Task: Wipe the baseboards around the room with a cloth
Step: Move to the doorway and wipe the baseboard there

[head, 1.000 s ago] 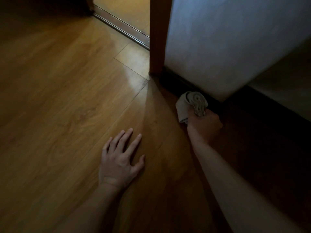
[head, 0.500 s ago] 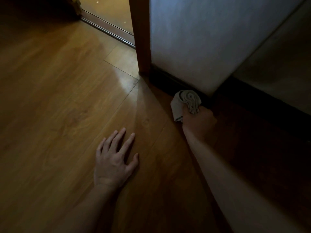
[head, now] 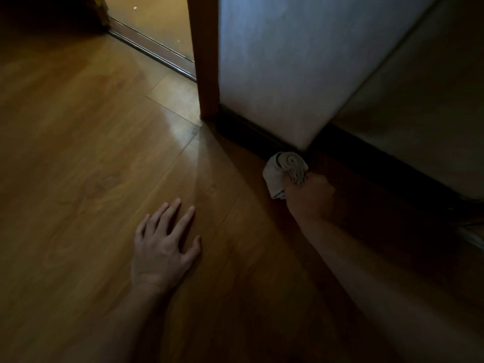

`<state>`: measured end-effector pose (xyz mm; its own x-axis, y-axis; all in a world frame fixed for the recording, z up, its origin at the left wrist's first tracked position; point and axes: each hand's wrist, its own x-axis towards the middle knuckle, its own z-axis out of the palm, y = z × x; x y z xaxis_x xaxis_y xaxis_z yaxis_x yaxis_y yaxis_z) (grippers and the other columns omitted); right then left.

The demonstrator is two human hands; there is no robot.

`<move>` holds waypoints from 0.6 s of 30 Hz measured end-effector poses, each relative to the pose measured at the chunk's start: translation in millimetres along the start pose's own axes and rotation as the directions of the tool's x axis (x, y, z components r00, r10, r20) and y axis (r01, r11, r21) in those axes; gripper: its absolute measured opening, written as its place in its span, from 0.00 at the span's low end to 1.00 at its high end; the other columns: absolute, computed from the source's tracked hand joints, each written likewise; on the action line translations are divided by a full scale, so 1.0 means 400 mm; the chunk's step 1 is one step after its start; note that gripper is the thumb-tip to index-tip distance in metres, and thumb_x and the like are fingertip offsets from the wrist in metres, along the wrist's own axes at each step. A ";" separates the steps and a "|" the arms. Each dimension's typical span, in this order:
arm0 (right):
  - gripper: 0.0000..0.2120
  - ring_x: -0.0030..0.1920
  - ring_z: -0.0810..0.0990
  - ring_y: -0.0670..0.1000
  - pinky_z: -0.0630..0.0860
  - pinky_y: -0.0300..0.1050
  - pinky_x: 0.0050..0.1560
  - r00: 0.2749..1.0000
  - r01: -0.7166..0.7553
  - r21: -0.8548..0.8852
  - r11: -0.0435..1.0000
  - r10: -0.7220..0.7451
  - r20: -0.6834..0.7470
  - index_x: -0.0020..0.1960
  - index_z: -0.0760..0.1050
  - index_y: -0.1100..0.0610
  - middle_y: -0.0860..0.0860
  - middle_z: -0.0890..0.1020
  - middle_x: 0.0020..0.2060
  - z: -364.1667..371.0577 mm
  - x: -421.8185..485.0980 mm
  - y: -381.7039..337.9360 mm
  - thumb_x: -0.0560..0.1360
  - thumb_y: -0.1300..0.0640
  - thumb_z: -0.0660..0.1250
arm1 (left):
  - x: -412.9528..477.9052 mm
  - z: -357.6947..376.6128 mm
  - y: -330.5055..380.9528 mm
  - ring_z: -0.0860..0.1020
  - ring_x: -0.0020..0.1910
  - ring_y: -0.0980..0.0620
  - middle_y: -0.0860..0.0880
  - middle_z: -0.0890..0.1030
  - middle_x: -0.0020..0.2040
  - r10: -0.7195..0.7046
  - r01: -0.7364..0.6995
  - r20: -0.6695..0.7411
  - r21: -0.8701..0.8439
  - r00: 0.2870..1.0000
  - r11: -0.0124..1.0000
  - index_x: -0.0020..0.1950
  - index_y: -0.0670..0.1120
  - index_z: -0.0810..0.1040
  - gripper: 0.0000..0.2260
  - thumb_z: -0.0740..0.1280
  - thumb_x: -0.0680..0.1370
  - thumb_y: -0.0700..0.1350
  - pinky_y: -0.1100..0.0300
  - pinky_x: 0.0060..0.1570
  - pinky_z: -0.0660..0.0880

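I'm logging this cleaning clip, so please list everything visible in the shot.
cloth: one, pale grey, bunched against the baseboard at the wall's corner
baseboard: one run, dark, along the wall's foot
wall: one, whitish, upper right
door frame: one post, orange-brown, left of the wall
threshold strip: one, metallic, across the doorway
floor: one, brown wood planks, throughout
left hand: one, flat on the floor, fingers spread
right hand: one, grips the cloth

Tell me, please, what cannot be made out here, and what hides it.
Head view:
Fingers of the right hand: hidden under its own back and the cloth it grips.
Contact between cloth and baseboard: lost in deep shadow.
Dust on the baseboard: too dark to judge.
Pale object at the right edge: cut off by the frame.
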<state>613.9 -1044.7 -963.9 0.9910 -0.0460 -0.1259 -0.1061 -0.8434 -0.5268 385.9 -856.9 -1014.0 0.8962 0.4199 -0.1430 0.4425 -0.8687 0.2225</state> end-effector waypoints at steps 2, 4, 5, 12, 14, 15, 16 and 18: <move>0.16 0.35 0.78 0.52 0.62 0.35 0.27 1.000 0.020 -0.024 1.000 -0.020 -0.001 0.40 0.79 0.57 0.53 0.80 0.35 -0.023 0.001 0.023 0.74 0.43 0.70 | 0.000 -0.003 0.004 0.60 0.78 0.46 0.50 0.64 0.79 -0.005 0.005 0.006 -0.013 1.000 1.000 0.79 0.57 0.64 0.31 0.51 0.78 0.66 0.41 0.74 0.58; 0.16 0.34 0.78 0.51 0.62 0.36 0.27 0.999 0.036 -0.030 0.999 -0.036 -0.006 0.37 0.77 0.55 0.51 0.78 0.33 -0.045 0.001 0.045 0.74 0.43 0.70 | -0.001 -0.009 0.013 0.59 0.78 0.47 0.50 0.63 0.79 -0.011 0.012 0.016 -0.022 1.000 1.000 0.79 0.57 0.64 0.31 0.51 0.77 0.67 0.41 0.74 0.57; 0.16 0.34 0.78 0.51 0.62 0.36 0.27 0.999 0.042 -0.028 0.999 -0.042 -0.010 0.35 0.75 0.53 0.50 0.77 0.32 -0.052 -0.001 0.054 0.74 0.43 0.70 | -0.001 -0.013 0.016 0.59 0.78 0.47 0.50 0.64 0.79 -0.017 0.018 0.018 -0.031 1.000 0.999 0.79 0.57 0.65 0.31 0.51 0.77 0.66 0.41 0.74 0.57; 0.20 0.36 0.80 0.52 0.73 0.41 0.33 0.998 0.049 -0.052 0.997 -0.052 -0.043 0.44 0.80 0.58 0.54 0.82 0.37 -0.009 -0.012 0.030 0.75 0.39 0.68 | 0.000 -0.025 0.021 0.60 0.78 0.47 0.50 0.64 0.79 -0.020 0.021 0.029 -0.039 0.999 0.999 0.78 0.58 0.65 0.31 0.51 0.77 0.66 0.42 0.75 0.56; 0.22 0.36 0.80 0.52 0.70 0.39 0.31 0.997 0.059 -0.059 0.997 -0.062 -0.048 0.45 0.80 0.59 0.54 0.82 0.38 0.000 -0.013 0.032 0.75 0.39 0.68 | 0.001 -0.023 0.019 0.61 0.78 0.47 0.50 0.65 0.79 -0.012 0.013 0.033 -0.038 0.999 0.999 0.78 0.57 0.66 0.30 0.52 0.77 0.65 0.42 0.74 0.58; 0.22 0.36 0.80 0.52 0.69 0.39 0.31 0.995 0.083 -0.082 0.993 -0.088 -0.055 0.45 0.80 0.59 0.55 0.82 0.38 0.000 -0.013 0.040 0.75 0.38 0.68 | 0.001 -0.022 0.018 0.61 0.78 0.47 0.50 0.65 0.79 -0.011 0.012 0.033 -0.036 0.999 0.999 0.78 0.57 0.66 0.30 0.53 0.77 0.65 0.42 0.74 0.58; 0.23 0.37 0.81 0.54 0.70 0.40 0.31 0.991 0.114 -0.112 0.987 -0.121 -0.058 0.45 0.80 0.59 0.56 0.82 0.39 -0.003 -0.012 0.047 0.75 0.38 0.67 | 0.000 -0.022 0.018 0.61 0.77 0.47 0.50 0.65 0.78 -0.011 0.012 0.028 -0.036 1.000 0.999 0.78 0.57 0.67 0.30 0.53 0.77 0.65 0.42 0.74 0.59; 0.24 0.39 0.82 0.56 0.74 0.43 0.33 0.987 0.149 -0.134 0.980 -0.156 -0.041 0.45 0.80 0.60 0.57 0.82 0.39 -0.003 -0.002 0.046 0.75 0.37 0.67 | -0.002 -0.023 0.018 0.63 0.77 0.47 0.50 0.66 0.78 -0.013 0.014 0.012 -0.044 1.000 0.999 0.77 0.56 0.68 0.30 0.54 0.77 0.65 0.42 0.73 0.60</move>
<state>611.2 -1060.8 -972.4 0.9979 0.0645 -0.0079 0.0551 -0.9050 -0.4219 388.8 -861.2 -1003.4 0.8899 0.4280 -0.1576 0.4556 -0.8506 0.2626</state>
